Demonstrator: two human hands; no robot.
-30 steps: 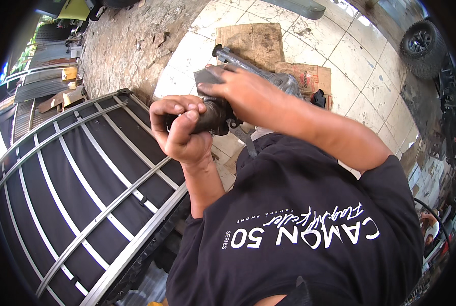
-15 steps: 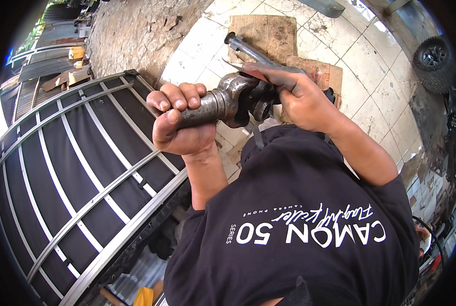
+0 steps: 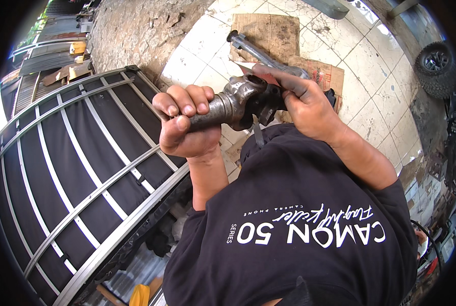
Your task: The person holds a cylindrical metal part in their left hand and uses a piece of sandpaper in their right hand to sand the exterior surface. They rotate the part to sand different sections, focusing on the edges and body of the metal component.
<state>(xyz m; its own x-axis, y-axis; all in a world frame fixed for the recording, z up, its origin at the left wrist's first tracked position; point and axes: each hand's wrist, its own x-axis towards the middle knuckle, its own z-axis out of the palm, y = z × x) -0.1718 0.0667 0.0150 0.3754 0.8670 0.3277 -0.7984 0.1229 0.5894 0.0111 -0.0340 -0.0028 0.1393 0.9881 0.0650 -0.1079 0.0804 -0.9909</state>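
Greasy metal joint shaft (image 3: 228, 104) held centre frame, slightly above middle, spanning between both hands. Left hand (image 3: 184, 125) fisted tight around its shaft end; right hand (image 3: 307, 104) closed over the yoke end, a strip of red abrasive paper (image 3: 261, 76) pressed under its fingers. Behind, upper frame: long steel rod (image 3: 261, 51) lying on cardboard (image 3: 269, 30) over tiled floor (image 3: 371, 66); barred metal gate (image 3: 75, 168) at left.

Head camera looks steeply down; close above hands (image 3: 248, 115).

Flattened brown cardboard box (image 3: 320, 74) on floor tiles (image 3: 371, 56)
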